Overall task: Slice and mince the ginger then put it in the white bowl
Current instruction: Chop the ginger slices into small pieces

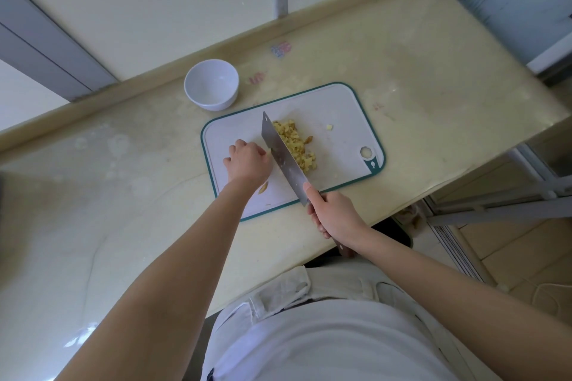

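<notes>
Lying across cleaver [283, 161] from fingers [244, 147]: ginger [297, 142]

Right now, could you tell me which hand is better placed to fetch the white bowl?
Probably the left hand: it lies nearer the white bowl, while the right hand grips the cleaver.

Shiny metal cleaver [283, 158], smooth plastic cutting board [340, 108], glossy white bowl [211, 85].
</notes>
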Action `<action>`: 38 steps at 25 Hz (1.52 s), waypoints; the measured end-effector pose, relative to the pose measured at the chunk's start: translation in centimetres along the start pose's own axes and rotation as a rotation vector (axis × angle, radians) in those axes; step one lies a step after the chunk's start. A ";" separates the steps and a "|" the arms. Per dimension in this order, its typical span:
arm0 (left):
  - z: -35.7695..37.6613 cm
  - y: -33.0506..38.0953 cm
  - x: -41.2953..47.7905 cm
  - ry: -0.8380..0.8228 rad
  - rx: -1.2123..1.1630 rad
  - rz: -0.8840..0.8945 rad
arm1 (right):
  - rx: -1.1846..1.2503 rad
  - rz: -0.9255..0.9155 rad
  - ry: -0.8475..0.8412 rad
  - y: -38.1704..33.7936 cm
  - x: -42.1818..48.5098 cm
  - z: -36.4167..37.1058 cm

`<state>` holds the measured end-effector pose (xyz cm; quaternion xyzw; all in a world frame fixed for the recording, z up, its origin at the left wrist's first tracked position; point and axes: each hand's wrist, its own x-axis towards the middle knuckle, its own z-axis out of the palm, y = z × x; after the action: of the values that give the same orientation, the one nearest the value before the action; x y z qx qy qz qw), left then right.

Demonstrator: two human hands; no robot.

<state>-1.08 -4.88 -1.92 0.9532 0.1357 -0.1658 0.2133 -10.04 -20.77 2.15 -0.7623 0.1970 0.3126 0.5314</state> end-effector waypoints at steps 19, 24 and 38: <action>-0.1 -3.8 -1.9 -0.099 0.102 0.175 | -0.058 -0.036 -0.010 0.0 0.2 -0.2; 0.9 -3.4 -2.2 -0.057 0.179 0.301 | -0.053 -0.038 -0.005 0.2 0.1 0.0; 1.9 -4.5 -3.9 -0.008 0.210 0.277 | -0.238 -0.117 -0.020 0.5 -0.2 0.9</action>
<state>-6.56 -2.54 -3.69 0.9792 -0.0160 -0.1518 0.1341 -10.71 -20.06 1.74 -0.8269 0.1082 0.3099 0.4566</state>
